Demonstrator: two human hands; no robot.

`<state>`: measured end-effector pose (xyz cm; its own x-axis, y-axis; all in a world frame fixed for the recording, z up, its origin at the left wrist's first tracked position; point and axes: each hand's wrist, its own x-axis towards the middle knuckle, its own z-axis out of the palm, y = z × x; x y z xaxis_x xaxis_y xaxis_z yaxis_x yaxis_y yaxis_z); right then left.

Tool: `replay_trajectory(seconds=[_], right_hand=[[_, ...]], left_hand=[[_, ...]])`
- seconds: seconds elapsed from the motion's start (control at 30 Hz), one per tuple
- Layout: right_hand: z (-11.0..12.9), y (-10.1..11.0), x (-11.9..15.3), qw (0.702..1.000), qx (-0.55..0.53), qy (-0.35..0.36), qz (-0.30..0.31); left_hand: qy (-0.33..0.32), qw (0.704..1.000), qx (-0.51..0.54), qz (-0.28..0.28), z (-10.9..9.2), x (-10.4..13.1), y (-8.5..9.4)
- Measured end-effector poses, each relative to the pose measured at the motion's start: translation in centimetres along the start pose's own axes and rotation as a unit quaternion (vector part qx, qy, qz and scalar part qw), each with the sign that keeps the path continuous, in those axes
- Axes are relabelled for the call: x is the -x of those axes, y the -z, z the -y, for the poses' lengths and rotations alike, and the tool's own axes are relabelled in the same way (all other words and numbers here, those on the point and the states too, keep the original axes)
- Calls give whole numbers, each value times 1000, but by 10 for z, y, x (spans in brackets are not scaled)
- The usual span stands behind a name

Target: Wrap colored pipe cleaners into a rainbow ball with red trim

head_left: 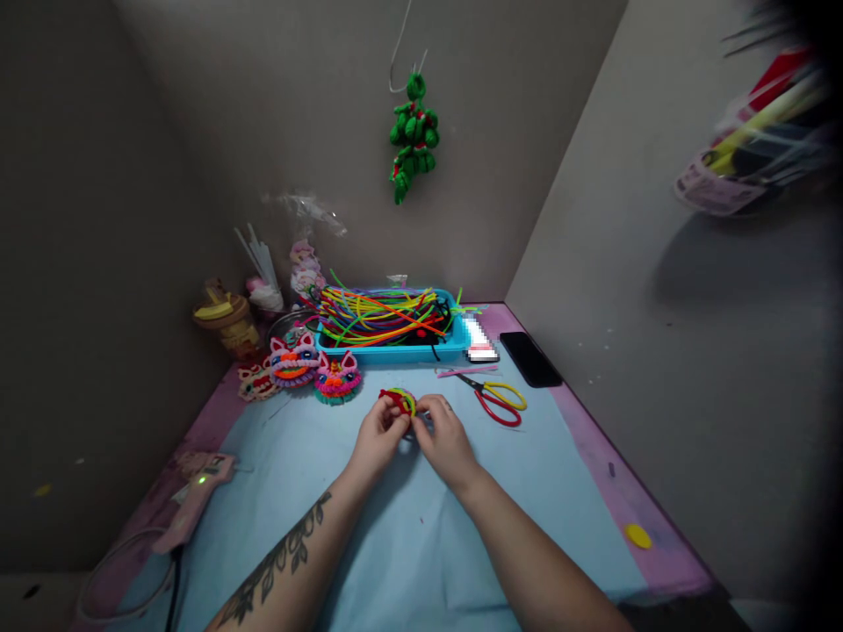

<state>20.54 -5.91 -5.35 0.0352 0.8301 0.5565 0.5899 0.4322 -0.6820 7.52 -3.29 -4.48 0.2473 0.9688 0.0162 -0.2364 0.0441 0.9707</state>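
"What marks the left forearm point(309, 570)?"

"A dark tattoo point(283, 557) of a leafy branch, running lengthwise from below the wrist down towards the picture's lower edge."

"How are its leaves drawn?"

"Small and pointed, set along a slender stem, with dark shading. The finer lines are too small to tell."

"And the right forearm point(527, 544)?"

"Bare, like the left, and broader towards the elbow."

"Anything worn on the hands?"

"What looks like a thin ring point(450, 407) on one of the right hand's point(444, 439) fingers. The left hand point(378, 434) is bare."
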Motion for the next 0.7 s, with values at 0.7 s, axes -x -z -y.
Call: replay_trajectory(seconds=[0.7], right_hand=[[0,-8,4,998,55,8,-15]], left_hand=[[71,995,8,-76,-1,4,-4]])
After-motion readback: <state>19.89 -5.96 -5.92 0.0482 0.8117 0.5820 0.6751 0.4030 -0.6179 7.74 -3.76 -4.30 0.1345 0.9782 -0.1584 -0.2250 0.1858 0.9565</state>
